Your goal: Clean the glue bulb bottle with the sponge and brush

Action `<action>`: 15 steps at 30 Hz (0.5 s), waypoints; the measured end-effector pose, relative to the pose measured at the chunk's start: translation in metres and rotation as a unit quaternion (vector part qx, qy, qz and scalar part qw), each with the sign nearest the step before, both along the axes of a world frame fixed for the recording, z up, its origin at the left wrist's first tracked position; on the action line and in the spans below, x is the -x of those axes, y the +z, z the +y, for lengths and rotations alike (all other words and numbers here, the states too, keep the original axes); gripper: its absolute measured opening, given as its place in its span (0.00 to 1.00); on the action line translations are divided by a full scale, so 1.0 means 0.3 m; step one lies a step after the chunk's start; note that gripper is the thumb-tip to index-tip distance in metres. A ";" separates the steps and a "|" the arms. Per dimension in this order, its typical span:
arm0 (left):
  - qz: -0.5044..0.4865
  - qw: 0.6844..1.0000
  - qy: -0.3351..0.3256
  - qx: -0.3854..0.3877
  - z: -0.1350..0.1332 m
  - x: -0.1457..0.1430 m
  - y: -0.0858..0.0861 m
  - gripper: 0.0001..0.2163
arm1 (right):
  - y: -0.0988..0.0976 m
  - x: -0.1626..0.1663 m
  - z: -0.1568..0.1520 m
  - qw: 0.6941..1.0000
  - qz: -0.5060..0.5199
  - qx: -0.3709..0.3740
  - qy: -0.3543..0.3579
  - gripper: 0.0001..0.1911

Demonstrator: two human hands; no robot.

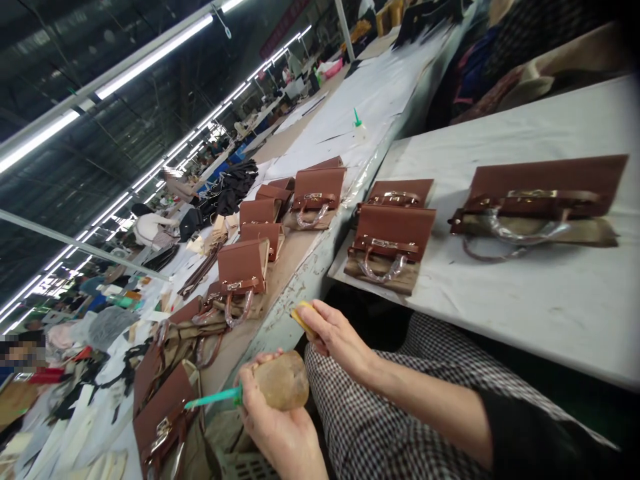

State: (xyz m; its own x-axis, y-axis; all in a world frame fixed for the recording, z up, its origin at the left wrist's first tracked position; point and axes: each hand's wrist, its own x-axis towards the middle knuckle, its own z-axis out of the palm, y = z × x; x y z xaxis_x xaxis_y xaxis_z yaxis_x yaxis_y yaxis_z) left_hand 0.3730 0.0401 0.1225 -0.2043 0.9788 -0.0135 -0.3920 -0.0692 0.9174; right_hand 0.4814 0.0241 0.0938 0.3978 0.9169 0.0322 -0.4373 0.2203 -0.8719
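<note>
My left hand (pixel 280 427) is low in the view, fingers wrapped round a brownish squeeze bottle (pixel 283 380) whose long green nozzle (pixel 213 399) points left toward the bags. My right hand (pixel 335 337) is just above it, near the table's edge, pinching a small yellow piece (pixel 301 315) between thumb and fingers. Both hands hover over my checked-trousered lap (pixel 370 413). Brown handbags (pixel 243 270) with metal clasps and wrapped handles lie on the tables around.
More brown handbags (pixel 390 243) lie on the white table (pixel 550 307) at right, one large (pixel 540 200). A long worktable (pixel 350 113) runs away, bearing a green-capped glue bottle (pixel 358 127). Leather scraps pile at left. People work far off.
</note>
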 end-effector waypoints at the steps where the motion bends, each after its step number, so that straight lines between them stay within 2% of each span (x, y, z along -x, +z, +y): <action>1: 0.005 1.000 -0.002 -0.006 0.005 0.004 0.002 0.14 | 0.014 -0.003 -0.038 1.000 -0.002 -0.010 0.013 0.21; 3: 0.015 1.000 -0.010 -0.004 0.011 0.008 0.003 0.14 | 0.040 0.000 -0.104 0.997 -0.058 -0.020 0.040 0.21; 5: 0.019 1.000 -0.012 -0.002 0.011 0.007 0.002 0.14 | 0.051 0.011 -0.143 0.984 -0.167 -0.003 0.059 0.21; 8: 0.032 0.999 0.009 -0.021 0.005 0.005 0.002 0.14 | 0.022 0.021 -0.161 0.955 -0.287 0.038 0.066 0.20; 13: 0.023 0.999 0.027 -0.024 0.002 0.023 0.013 0.11 | -0.102 -0.006 -0.193 0.946 -0.300 0.116 0.050 0.21; 15: 0.021 0.998 0.038 -0.053 0.005 0.032 0.013 0.11 | -0.108 -0.013 -0.210 0.952 -0.269 0.139 0.041 0.22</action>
State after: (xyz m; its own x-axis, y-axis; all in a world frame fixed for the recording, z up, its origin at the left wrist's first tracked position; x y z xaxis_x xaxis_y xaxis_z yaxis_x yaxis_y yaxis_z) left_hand 0.3633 0.0414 0.1263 -0.2756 0.9562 0.0983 -0.3440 -0.1937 0.9188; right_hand 0.4852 -0.0387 0.0614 0.3188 0.9471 -0.0366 0.0841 -0.0667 -0.9942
